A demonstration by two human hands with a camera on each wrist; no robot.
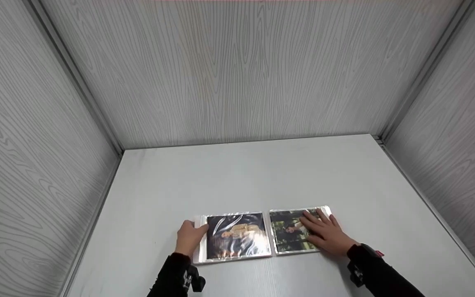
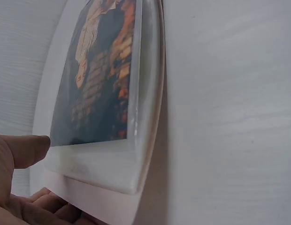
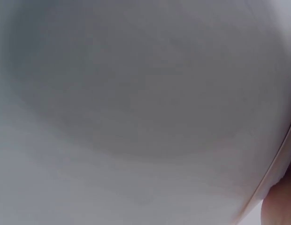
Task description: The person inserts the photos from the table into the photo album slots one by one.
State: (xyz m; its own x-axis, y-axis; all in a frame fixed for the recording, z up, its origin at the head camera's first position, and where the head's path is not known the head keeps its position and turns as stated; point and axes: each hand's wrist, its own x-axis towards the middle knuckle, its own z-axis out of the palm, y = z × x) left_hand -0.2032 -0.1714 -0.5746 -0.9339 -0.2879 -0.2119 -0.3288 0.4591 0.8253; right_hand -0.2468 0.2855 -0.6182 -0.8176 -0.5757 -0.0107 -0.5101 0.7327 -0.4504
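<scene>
A photo album (image 1: pixel 201 247) lies spread on the white table, with a sleeved photo on each side. Its left page carries a dark picture (image 1: pixel 237 235) of a figure in pale clothing, lying sideways, with glare on the plastic. On the right page is a green outdoor photo (image 1: pixel 285 231). My left hand (image 1: pixel 190 238) grips the album's left edge, thumb on top and fingers curled underneath, as the left wrist view shows. Fingers spread, my right hand (image 1: pixel 326 233) rests flat over the right page and hides part of its photo. A fingertip (image 3: pixel 279 206) shows at the album's edge in the right wrist view.
The white tabletop (image 1: pixel 241 173) extends behind the album to a wood-grain back panel (image 1: pixel 237 74). Similar panels stand at the left (image 1: pixel 35 144) and right (image 1: pixel 447 123). Dark sleeves with wrist devices cover both forearms.
</scene>
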